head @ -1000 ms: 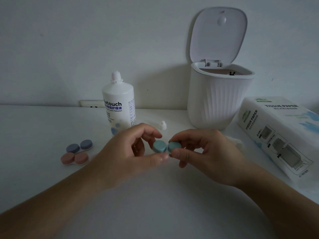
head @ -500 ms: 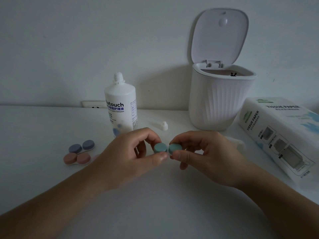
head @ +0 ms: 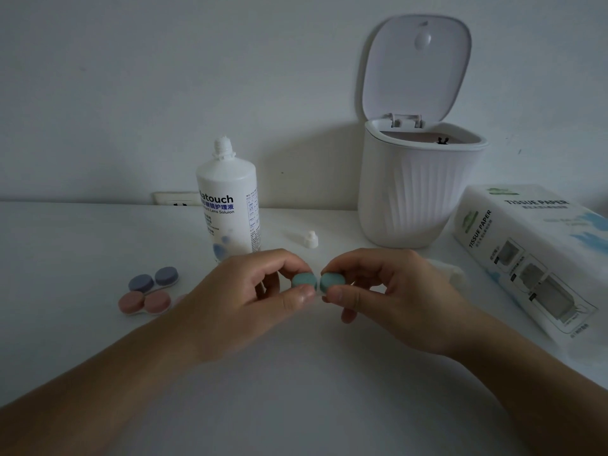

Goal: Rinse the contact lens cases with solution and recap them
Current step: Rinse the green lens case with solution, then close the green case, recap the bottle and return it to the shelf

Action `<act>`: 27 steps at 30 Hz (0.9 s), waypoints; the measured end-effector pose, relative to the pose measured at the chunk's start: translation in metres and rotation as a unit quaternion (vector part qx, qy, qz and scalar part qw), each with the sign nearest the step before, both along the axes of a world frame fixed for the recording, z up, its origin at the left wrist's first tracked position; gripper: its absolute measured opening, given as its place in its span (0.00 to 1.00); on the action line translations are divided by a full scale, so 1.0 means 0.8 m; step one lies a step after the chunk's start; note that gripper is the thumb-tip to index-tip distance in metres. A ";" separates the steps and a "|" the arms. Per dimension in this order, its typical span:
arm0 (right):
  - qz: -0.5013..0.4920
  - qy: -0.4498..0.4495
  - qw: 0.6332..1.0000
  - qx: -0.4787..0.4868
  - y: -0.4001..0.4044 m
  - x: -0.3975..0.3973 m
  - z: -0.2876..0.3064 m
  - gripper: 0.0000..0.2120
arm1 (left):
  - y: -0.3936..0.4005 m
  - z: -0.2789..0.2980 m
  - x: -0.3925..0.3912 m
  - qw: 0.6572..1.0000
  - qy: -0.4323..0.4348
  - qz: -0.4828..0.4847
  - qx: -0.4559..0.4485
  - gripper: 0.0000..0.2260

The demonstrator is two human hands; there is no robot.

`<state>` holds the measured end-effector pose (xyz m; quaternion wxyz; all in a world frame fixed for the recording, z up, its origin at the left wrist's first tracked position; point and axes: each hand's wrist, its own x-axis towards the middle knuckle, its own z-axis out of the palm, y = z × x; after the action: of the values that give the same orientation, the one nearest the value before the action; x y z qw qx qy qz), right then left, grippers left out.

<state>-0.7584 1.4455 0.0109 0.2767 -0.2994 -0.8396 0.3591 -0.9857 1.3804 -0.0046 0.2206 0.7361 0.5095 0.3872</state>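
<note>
On the white table (head: 82, 232), the white plastic solution bottle (head: 228, 205) stands at twelve o'clock from the teal twin-capped lens case (head: 318, 282); the white ribbed lidded bin (head: 414, 189) at one, purple (head: 153, 280) and pink (head: 144, 303) cases at nine, tissue pack (head: 526, 255) at three.

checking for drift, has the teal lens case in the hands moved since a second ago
No. The teal lens case sits just below and right of the solution bottle, as before.
</note>
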 end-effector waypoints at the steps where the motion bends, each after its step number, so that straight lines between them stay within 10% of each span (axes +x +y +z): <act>1: 0.000 0.001 1.000 -0.002 0.000 0.000 0.000 0.05 | 0.000 0.001 0.000 1.000 -0.002 -0.005 -0.001 0.11; 27: 0.017 -0.037 0.998 0.052 0.011 0.003 -0.005 0.08 | 0.003 -0.002 -0.002 1.000 0.005 0.014 0.015 0.12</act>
<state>-0.7560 1.4542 0.0065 0.2545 -0.2829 -0.8718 0.3085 -0.9871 1.3828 -0.0063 0.2012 0.7342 0.5152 0.3939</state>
